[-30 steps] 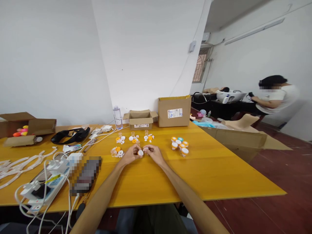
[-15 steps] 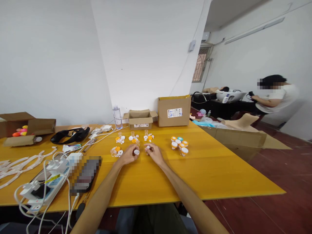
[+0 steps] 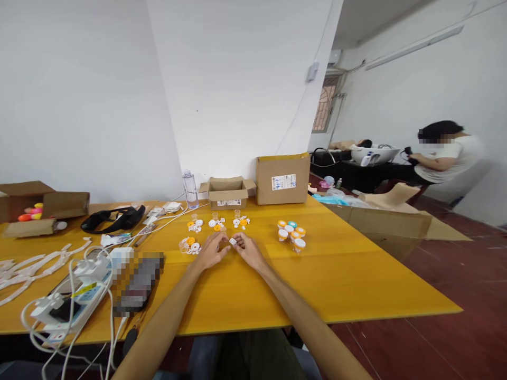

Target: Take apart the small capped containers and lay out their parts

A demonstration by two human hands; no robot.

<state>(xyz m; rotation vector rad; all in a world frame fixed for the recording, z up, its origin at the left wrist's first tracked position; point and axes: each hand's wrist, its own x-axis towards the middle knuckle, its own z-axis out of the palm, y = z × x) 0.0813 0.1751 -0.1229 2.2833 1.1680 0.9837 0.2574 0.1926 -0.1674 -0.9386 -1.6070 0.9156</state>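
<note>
My right hand (image 3: 247, 250) pinches a small white die (image 3: 232, 241) with dark dots between thumb and fingertips, just above the table. Close on its left is my left hand (image 3: 212, 253), its thumb and curved fingers apart with nothing visible between them. Beyond my hands lie small groups of parts: clear cups (image 3: 215, 216), orange rings (image 3: 243, 222), white discs (image 3: 212, 224) and spotted white pieces (image 3: 195, 229). Another clear cup (image 3: 183, 246) lies left of my left hand. Several capped cups (image 3: 300, 244) with white, orange and teal tops stand to the right.
At the back are an open carton (image 3: 227, 198), a larger box (image 3: 282, 182) and a clear bottle (image 3: 190, 190). A power strip (image 3: 89, 295) with tangled cables, a phone (image 3: 140, 285) and a black strap (image 3: 113, 220) occupy the left. A person (image 3: 447, 153) sits far right.
The white cup earlier in my left hand no longer shows there, and those fingers have spread. My right hand has moved slightly left with the die, bringing both hands closer together.
</note>
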